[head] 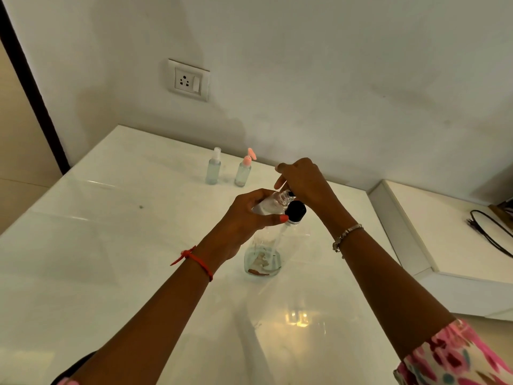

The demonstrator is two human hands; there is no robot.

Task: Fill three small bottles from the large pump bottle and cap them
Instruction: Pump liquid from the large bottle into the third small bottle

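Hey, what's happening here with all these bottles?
A person is filling a small bottle from the pump bottle on a white table. The left hand holds the small bottle tilted, open neck at the spout; the right hand sits on the pump head. A clear-capped bottle and a pink-capped bottle stand by the wall, capped, with liquid inside.

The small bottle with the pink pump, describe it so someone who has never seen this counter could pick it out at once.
Find the wall socket; below it, two small clear bottles stand side by side at the back of the white countertop. It is the right-hand one, the small bottle with the pink pump, while its neighbour has a clear spray cap.
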